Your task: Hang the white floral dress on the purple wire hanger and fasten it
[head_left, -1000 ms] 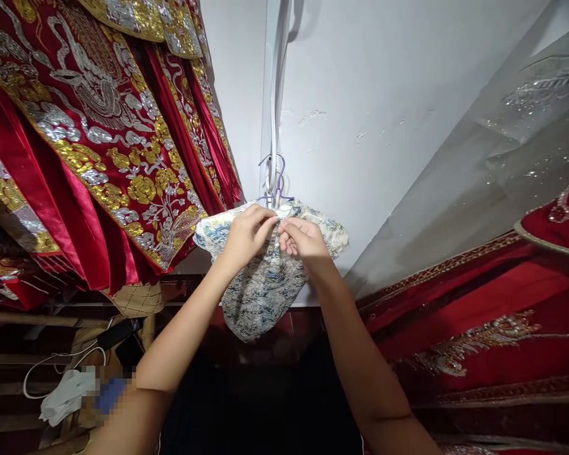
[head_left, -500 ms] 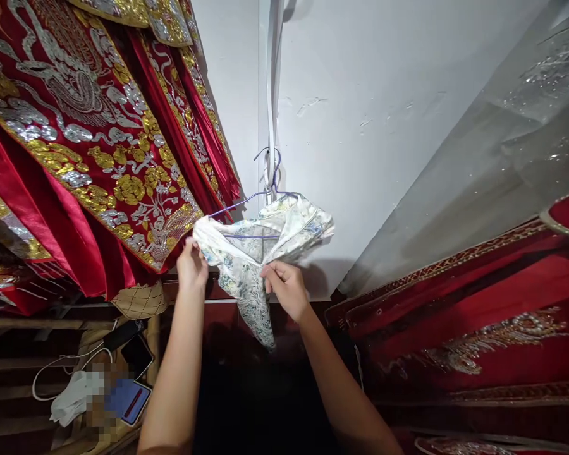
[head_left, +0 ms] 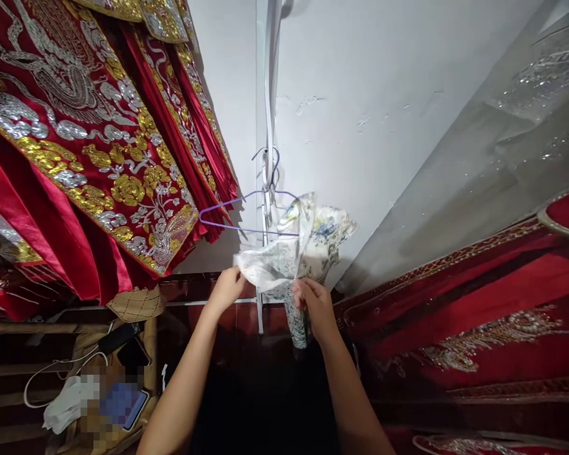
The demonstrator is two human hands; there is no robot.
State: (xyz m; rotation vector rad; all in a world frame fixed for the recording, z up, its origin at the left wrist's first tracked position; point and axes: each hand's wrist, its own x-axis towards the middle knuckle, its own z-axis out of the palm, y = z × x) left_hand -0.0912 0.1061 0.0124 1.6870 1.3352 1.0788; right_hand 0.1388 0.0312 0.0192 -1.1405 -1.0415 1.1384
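Note:
A floral garment (head_left: 322, 237), white with blue and green print, hangs from the right arm of a purple wire hanger (head_left: 218, 222). The hanger's left arm is bare. My left hand (head_left: 226, 287) pinches the garment's pale left edge, below the hanger's lower bar. With my right hand (head_left: 315, 305) I grip the front of the garment where its edges meet. The lower part of the cloth dangles under my right hand. The hanger hooks onto a white strap (head_left: 268, 95) in front of the wall.
Red embroidered garments (head_left: 133, 158) hang at the left, close to the hanger. On a bamboo rack (head_left: 152, 360) at lower left lie a phone (head_left: 135, 411), a white cable and a crumpled white cloth (head_left: 64, 404). More red beaded cloth (head_left: 502, 297) and sheer fabric (head_left: 526, 139) are at the right.
The garment's left shoulder has come off the hanger's left arm. Both my hands have moved right and slightly down, with the cloth still in them.

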